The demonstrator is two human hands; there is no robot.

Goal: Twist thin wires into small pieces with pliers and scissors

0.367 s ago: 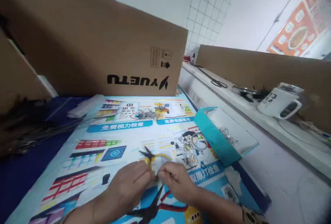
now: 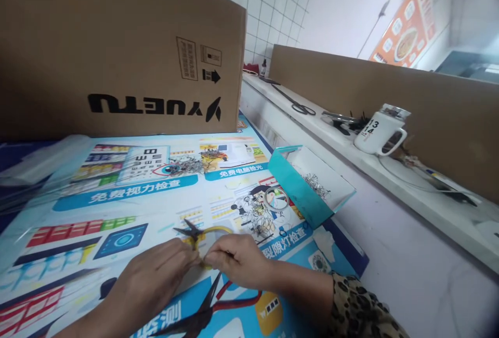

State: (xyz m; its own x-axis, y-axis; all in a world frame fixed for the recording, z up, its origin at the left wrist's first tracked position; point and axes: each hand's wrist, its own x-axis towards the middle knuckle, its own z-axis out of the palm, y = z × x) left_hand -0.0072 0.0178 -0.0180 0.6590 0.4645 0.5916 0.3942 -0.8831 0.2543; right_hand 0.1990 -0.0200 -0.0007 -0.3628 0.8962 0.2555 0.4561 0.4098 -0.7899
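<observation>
My left hand (image 2: 156, 275) and my right hand (image 2: 237, 262) meet at the near middle of a printed poster mat (image 2: 117, 208). Both pinch something small between their fingertips; I cannot make out what it is. Small yellow-handled snips (image 2: 202, 233) lie just beyond the fingers, touching them. Under my wrists lie large scissors (image 2: 218, 307) with red handles and dark blades. A roll of clear tape (image 2: 276, 198) rests on the mat further right.
A big cardboard box (image 2: 117, 52) marked YUETU stands at the back. A teal tray (image 2: 307, 182) holds small metal pieces. On the right ledge are a white mug (image 2: 377, 132), black scissors (image 2: 298, 106) and a cardboard wall (image 2: 390, 99). Clear plastic sheets (image 2: 35, 164) lie at left.
The view has swung left and nearer. My two hands stay pinched together by the yellow snips, shifted slightly left on the mat.
</observation>
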